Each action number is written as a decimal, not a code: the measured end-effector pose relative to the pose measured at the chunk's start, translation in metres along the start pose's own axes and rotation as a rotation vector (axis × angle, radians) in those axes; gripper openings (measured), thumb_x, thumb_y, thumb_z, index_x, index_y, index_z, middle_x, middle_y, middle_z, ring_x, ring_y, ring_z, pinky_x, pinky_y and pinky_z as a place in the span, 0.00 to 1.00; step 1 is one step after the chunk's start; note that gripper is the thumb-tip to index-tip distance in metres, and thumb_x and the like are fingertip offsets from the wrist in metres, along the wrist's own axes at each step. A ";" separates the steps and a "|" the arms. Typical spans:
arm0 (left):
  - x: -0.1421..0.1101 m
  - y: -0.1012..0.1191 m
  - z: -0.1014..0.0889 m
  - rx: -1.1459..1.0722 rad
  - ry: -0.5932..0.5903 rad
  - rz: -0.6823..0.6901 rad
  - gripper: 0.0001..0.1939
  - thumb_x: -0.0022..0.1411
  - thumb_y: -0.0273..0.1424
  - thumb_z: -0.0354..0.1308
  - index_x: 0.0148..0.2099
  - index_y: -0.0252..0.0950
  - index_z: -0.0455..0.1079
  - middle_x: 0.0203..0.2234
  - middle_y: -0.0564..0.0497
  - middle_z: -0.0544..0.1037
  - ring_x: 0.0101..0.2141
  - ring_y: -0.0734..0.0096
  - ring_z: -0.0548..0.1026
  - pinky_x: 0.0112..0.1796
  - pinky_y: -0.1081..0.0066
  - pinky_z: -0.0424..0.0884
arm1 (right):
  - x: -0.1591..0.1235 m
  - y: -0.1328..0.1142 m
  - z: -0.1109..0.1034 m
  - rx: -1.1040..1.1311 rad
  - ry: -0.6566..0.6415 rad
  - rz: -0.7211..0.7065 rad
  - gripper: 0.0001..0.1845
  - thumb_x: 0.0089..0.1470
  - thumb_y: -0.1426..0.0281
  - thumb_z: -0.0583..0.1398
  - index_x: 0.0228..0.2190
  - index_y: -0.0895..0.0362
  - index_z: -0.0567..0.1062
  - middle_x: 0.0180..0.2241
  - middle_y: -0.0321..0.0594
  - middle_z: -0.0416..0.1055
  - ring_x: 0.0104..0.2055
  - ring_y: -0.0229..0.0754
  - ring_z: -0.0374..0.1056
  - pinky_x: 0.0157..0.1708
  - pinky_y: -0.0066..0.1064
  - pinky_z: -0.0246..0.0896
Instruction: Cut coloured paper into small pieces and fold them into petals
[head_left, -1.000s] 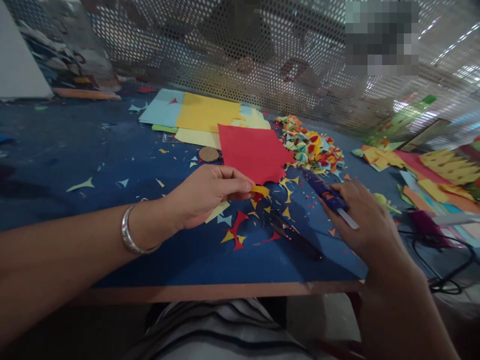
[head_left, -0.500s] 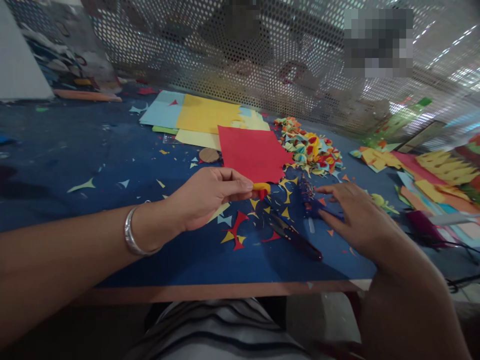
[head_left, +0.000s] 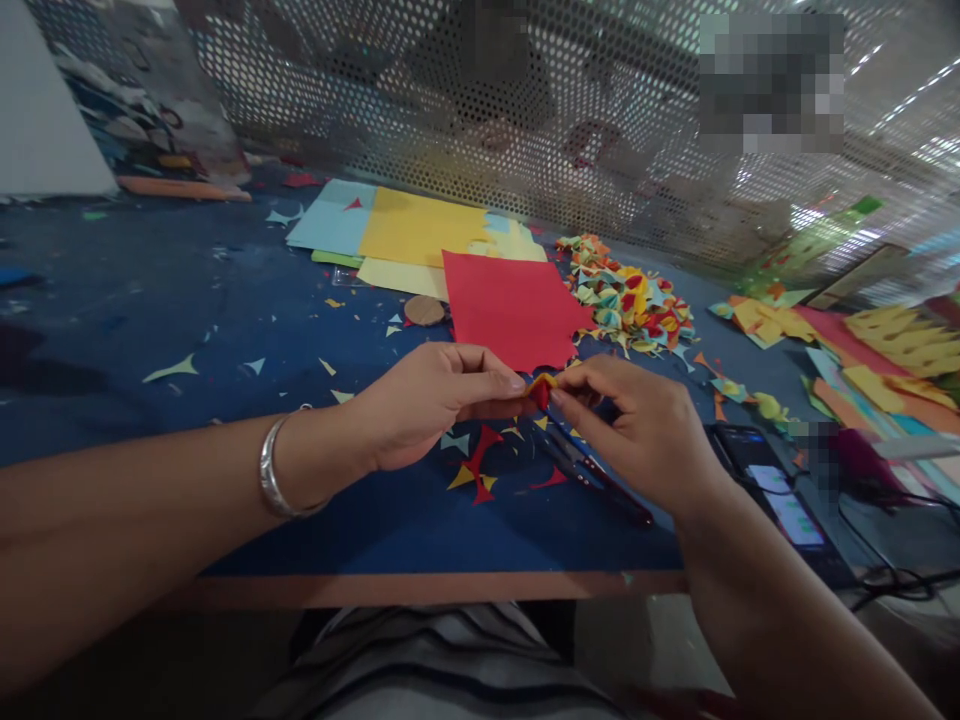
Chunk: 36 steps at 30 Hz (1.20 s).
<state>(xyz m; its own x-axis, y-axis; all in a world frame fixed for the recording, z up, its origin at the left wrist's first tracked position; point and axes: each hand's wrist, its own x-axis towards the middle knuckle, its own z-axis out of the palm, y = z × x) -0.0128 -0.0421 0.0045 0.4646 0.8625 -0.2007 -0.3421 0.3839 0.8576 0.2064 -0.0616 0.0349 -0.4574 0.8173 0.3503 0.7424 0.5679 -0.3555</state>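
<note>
My left hand [head_left: 427, 400], with a silver bangle on its wrist, pinches one side of a small folded yellow-and-red paper piece [head_left: 541, 388]. On the other side, the thumb and fingertips of my right hand [head_left: 637, 415] close on the same piece. Both hands hold it just above the table, in front of a red paper sheet [head_left: 510, 310] with a scalloped edge. Dark-handled scissors [head_left: 607, 485] lie below the hands, partly covered by the right one. Red, yellow and pale blue paper scraps [head_left: 476, 468] are strewn beside them.
Behind the red sheet lie yellow [head_left: 420, 225] and light blue paper sheets [head_left: 330, 215]. A heap of small folded paper pieces [head_left: 637, 300] sits against the perforated metal screen [head_left: 420, 110]. A round wooden disc [head_left: 424, 311] is near the red sheet. A phone [head_left: 780, 495] and cables lie right.
My right hand has moved left from beside the purple glittery object and now grips the paper piece together with my left hand. The phone has come into view.
</note>
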 end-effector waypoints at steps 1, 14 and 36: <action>0.000 -0.001 0.000 0.023 -0.009 -0.004 0.07 0.54 0.28 0.72 0.30 0.31 0.77 0.29 0.50 0.82 0.36 0.70 0.83 0.46 0.71 0.77 | -0.001 0.000 0.001 0.017 0.011 0.004 0.07 0.64 0.70 0.59 0.36 0.56 0.78 0.32 0.38 0.77 0.33 0.38 0.72 0.35 0.30 0.63; -0.001 0.001 0.001 0.566 -0.060 0.105 0.10 0.60 0.33 0.67 0.38 0.36 0.69 0.24 0.57 0.77 0.24 0.73 0.78 0.29 0.73 0.76 | -0.005 -0.005 0.014 0.229 -0.021 0.079 0.07 0.64 0.68 0.61 0.35 0.55 0.78 0.32 0.34 0.76 0.33 0.34 0.70 0.37 0.26 0.61; -0.002 0.028 -0.010 1.015 0.101 0.423 0.13 0.66 0.39 0.60 0.32 0.36 0.72 0.21 0.53 0.76 0.20 0.77 0.73 0.24 0.77 0.67 | -0.009 -0.004 0.017 0.190 -0.024 0.157 0.09 0.64 0.64 0.60 0.32 0.53 0.75 0.27 0.33 0.72 0.27 0.35 0.64 0.29 0.29 0.57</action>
<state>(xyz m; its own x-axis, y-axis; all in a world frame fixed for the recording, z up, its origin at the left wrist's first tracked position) -0.0318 -0.0299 0.0239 0.3837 0.9009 0.2027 0.3929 -0.3579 0.8471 0.1990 -0.0700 0.0187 -0.3566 0.8978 0.2584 0.7008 0.4399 -0.5616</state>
